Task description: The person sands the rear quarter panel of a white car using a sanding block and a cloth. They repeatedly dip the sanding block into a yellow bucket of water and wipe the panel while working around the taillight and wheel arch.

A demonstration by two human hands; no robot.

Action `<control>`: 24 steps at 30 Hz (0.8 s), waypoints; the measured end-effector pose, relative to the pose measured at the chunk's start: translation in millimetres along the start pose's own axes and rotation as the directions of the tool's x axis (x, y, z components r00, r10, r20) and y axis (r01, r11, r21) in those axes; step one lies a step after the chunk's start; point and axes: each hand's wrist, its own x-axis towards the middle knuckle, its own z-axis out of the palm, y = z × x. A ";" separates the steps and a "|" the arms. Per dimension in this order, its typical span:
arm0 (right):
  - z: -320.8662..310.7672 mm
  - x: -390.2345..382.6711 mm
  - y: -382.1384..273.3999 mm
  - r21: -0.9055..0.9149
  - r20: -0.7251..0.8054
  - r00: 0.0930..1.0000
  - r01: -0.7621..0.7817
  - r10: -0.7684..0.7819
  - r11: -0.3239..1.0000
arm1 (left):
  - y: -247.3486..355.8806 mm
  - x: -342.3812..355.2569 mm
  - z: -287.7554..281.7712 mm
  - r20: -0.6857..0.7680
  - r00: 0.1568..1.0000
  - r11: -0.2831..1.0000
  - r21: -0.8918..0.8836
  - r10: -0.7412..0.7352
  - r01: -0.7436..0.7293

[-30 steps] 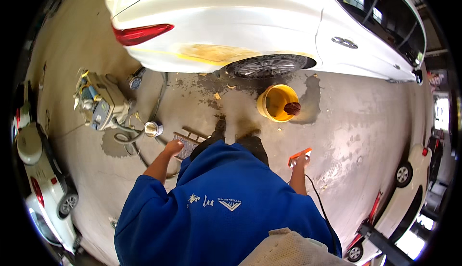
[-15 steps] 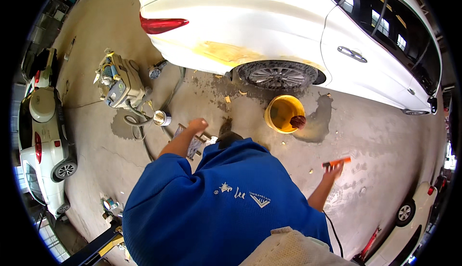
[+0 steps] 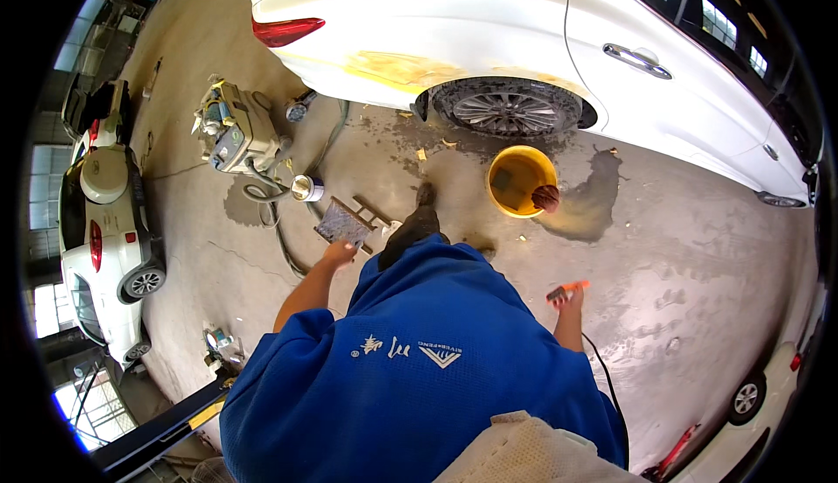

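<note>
The right hand [image 3: 572,300] has swung back in: a moment ago it was flung wide to the right of the yellow bucket [image 3: 522,155], and now it is on the bucket's near side, a little right. The left hand [image 3: 339,254] has drawn back too, showing more of the low stand [image 3: 340,221], left of the bucket. To my eye the tool is being carried, not worked with; nothing touches the yellowish patch [image 3: 397,70] on the white car [image 3: 489,29], beyond the bucket.

The orange-and-black tool [image 3: 573,287] lies crosswise on the bucket side of the right fingers, which seem closed on it. The left fingers show nothing held; how far open, I can't tell.
</note>
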 end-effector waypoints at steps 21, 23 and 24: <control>276.9 -250.4 -121.3 -0.170 0.226 0.818 0.568 -0.529 0.805 | 297.4 252.9 -130.3 0.259 0.592 0.574 0.149 0.763 -0.805; 305.5 -278.7 -115.6 -0.135 0.360 0.735 0.650 -0.574 0.748 | 384.1 249.1 -124.0 0.334 0.353 0.394 -0.060 0.874 -0.917; 300.5 -291.2 -121.0 -0.133 0.351 0.719 0.672 -0.599 0.729 | 461.6 205.2 -125.7 0.552 0.454 0.647 -0.220 0.700 -0.730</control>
